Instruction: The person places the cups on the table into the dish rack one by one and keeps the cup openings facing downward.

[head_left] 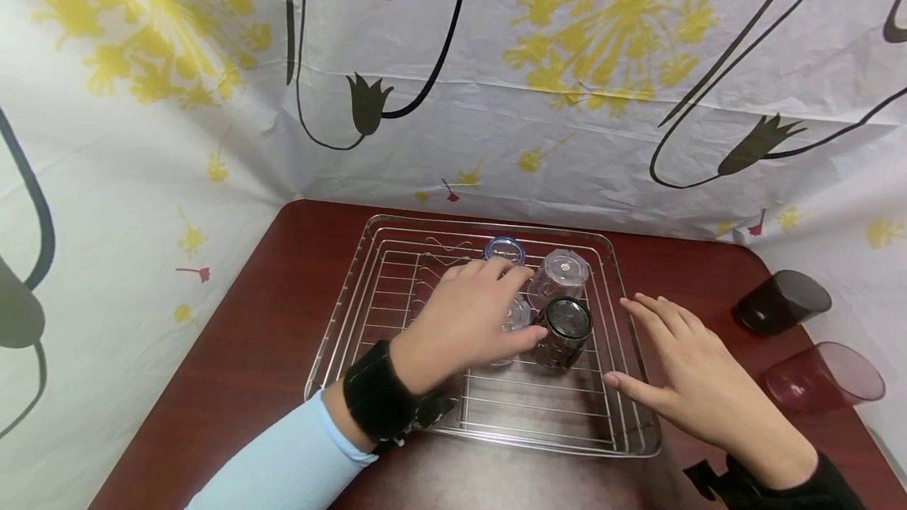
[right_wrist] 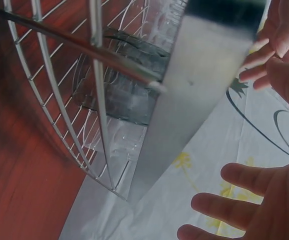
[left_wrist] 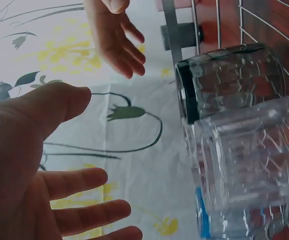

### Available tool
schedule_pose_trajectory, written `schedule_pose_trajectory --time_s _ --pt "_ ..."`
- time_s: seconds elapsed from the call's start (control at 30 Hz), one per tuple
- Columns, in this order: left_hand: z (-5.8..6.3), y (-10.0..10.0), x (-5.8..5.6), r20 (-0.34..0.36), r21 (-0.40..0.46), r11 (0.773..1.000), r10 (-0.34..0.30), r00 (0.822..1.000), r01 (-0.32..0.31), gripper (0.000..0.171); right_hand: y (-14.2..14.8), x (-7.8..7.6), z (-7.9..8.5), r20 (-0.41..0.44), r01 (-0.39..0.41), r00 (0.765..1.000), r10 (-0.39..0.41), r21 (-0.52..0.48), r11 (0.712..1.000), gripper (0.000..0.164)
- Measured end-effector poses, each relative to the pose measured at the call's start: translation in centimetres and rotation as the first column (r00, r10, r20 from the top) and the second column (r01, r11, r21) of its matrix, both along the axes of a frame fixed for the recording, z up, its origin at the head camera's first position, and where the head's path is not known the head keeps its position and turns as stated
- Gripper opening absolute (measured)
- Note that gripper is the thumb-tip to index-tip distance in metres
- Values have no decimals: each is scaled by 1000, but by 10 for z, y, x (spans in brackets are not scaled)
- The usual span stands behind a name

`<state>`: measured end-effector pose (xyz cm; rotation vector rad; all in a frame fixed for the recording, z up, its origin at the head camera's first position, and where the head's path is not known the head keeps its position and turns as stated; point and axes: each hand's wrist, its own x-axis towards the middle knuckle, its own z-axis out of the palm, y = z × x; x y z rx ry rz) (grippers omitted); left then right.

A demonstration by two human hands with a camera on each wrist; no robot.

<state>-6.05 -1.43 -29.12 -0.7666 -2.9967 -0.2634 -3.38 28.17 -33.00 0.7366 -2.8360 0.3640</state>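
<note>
In the head view my left hand (head_left: pixel 468 317) hovers over several glasses, thumb and fingers apart. Below its thumb a dark-tinted glass (head_left: pixel 567 318) stands upside down in a wire dish rack (head_left: pixel 538 441). Beside that glass is a clear one (head_left: pixel 561 270). A second clear glass (head_left: pixel 517 313) is partly hidden by the fingers, and a blue-rimmed glass (head_left: pixel 505 249) is behind them. The left wrist view shows space between this hand and the glasses. My right hand (head_left: pixel 683 376) is held near the rack's right edge with fingers extended, gripping nothing.
A dark cup (head_left: pixel 779 302) and a red see-through cup (head_left: pixel 825 376) are on the reddish-brown table (head_left: pixel 234 384), right of the rack. A white patterned cloth (head_left: pixel 453 156) hangs behind the table and at its sides. The rack's wire rim surrounds the glasses.
</note>
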Motion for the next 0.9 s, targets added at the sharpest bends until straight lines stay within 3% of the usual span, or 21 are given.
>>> schedule_pose_trajectory --time_s 0.27,0.57,0.9 --pt "-5 -21 16 -18 -1 997 77 997 -77 80 -7 -1 1 -23 -20 1000 21 22 1000 93" --pt "-11 -37 29 -18 33 988 150 989 -149 79 -15 1 1 25 -31 999 31 -25 999 91" --pt "-10 -53 37 1 85 980 182 983 -181 80 -23 0 0 8 -50 999 50 -19 999 91"
